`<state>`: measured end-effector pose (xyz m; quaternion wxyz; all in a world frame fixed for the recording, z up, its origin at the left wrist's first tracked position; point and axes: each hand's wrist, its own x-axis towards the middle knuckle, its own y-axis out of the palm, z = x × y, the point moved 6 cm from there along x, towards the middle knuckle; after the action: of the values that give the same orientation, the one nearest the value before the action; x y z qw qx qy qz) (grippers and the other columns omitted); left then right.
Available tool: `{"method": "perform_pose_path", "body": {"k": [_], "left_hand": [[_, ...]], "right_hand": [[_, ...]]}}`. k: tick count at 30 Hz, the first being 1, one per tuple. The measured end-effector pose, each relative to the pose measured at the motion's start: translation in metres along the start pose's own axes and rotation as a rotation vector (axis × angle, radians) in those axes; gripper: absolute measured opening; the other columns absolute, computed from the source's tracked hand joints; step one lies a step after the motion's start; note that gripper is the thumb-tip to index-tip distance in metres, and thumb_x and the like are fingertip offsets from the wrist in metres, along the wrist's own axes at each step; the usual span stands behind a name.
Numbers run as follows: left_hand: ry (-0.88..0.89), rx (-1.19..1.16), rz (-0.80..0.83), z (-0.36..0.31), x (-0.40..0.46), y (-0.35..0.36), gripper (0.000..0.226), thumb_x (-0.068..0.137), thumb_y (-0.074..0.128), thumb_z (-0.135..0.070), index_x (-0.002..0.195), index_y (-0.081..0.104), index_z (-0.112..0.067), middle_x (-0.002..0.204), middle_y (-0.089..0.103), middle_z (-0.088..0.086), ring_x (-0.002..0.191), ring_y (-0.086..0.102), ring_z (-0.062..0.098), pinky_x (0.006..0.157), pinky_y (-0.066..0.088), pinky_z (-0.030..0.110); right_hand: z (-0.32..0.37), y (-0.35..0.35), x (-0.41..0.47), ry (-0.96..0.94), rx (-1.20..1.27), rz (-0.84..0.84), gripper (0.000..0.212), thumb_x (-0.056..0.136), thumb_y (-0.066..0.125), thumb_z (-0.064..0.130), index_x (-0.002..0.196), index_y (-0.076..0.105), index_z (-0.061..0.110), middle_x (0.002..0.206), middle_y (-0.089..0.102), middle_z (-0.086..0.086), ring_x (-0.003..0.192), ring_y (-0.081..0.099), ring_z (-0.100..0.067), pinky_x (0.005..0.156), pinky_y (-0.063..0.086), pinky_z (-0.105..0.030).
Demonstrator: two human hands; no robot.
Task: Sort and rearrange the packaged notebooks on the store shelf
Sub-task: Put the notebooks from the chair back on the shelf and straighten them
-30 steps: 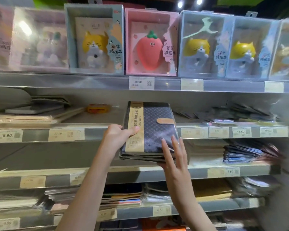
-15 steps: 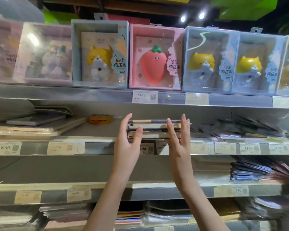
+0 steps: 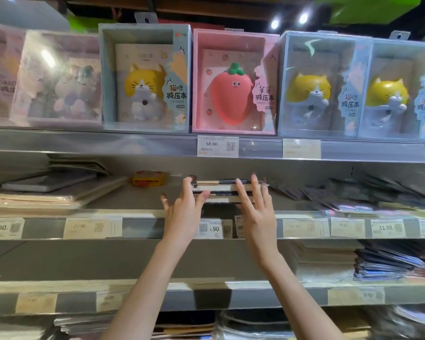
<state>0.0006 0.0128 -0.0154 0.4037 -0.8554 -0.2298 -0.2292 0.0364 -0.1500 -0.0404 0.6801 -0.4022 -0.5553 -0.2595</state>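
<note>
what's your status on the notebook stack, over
Left hand and right hand open, fingers straight against the notebook stack. Stack lies flat on the second shelf. Yellow item sits behind, left, apart.

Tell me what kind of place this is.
Most likely a stationery or gift shop aisle: tiered shelves edged with price tags, boxed cat and strawberry notebooks on display, and flat stacks of wrapped notebooks below.

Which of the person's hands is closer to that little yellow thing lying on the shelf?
Left. The left hand is just right of the yellow thing and lower in the picture. The right hand is farther right, at the other end of the notebook stack.
</note>
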Motion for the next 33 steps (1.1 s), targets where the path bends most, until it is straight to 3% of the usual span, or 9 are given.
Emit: {"method": "perform_pose_path", "body": {"k": [2,5,9,16,25,28,33], "left_hand": [[0.013,0.183,-0.014,0.001,0.001,0.004,0.055,0.094,0.02,-0.052,0.135,0.02,-0.016,0.095,0.069,0.001,0.107,0.06,0.024,0.116,0.001,0.049],[0.051,0.34,-0.073,0.004,-0.003,0.009,0.058,0.093,0.016,-0.055,0.136,0.024,-0.017,0.103,0.069,0.0,0.116,0.056,0.023,0.116,-0.002,0.047],[0.037,0.437,-0.097,0.01,-0.005,0.012,0.063,0.09,0.008,-0.059,0.136,0.024,-0.02,0.113,0.067,0.006,0.129,0.04,0.03,0.115,0.0,0.046],[0.047,0.546,-0.087,0.009,-0.003,0.017,0.055,0.097,0.015,-0.05,0.14,0.031,-0.02,0.136,0.051,0.005,0.132,0.035,0.028,0.114,0.002,0.05],[0.122,0.496,-0.12,0.011,-0.031,0.016,0.056,0.096,0.019,-0.048,0.148,0.016,-0.027,0.153,0.026,0.003,0.144,0.012,0.025,0.113,-0.009,0.05],[0.159,0.428,-0.143,0.012,-0.046,0.017,0.053,0.097,0.026,-0.046,0.147,0.02,-0.029,0.155,0.02,0.002,0.145,0.007,0.022,0.114,-0.006,0.049],[0.221,0.378,-0.174,0.021,-0.082,0.025,0.052,0.093,0.039,-0.04,0.142,0.032,-0.028,0.153,0.025,0.003,0.143,0.015,0.024,0.114,0.001,0.048]], "right_hand": [[-0.003,0.004,-0.005,-0.01,-0.092,0.0,0.078,0.081,0.065,-0.002,0.143,0.03,0.028,0.15,0.028,-0.009,0.133,0.032,-0.041,0.109,0.023,-0.049],[-0.005,0.004,-0.016,-0.021,-0.175,0.033,0.052,0.095,0.046,0.025,0.143,0.029,0.03,0.151,0.024,-0.003,0.135,0.03,-0.037,0.113,0.02,-0.05],[-0.008,0.007,-0.02,0.041,-0.231,0.132,0.049,0.097,0.027,0.045,0.144,0.024,0.033,0.152,0.023,0.0,0.138,0.027,-0.032,0.113,0.017,-0.048],[-0.009,0.01,-0.021,0.07,-0.28,0.222,0.048,0.098,0.022,0.047,0.14,0.036,0.031,0.144,0.042,-0.004,0.136,0.031,-0.035,0.112,0.018,-0.048],[-0.001,0.0,-0.029,0.057,-0.306,0.315,0.05,0.099,0.017,0.043,0.143,0.034,0.024,0.148,0.036,-0.005,0.139,0.028,-0.025,0.111,0.016,-0.05],[0.005,-0.005,-0.046,0.083,-0.276,0.332,0.054,0.1,0.014,0.044,0.145,0.029,0.02,0.152,0.027,-0.005,0.141,0.021,-0.023,0.112,0.02,-0.051],[0.021,-0.012,-0.085,0.082,-0.237,0.393,0.055,0.099,0.014,0.045,0.146,0.024,0.02,0.153,0.02,-0.004,0.142,0.017,-0.023,0.114,0.018,-0.051]]}}
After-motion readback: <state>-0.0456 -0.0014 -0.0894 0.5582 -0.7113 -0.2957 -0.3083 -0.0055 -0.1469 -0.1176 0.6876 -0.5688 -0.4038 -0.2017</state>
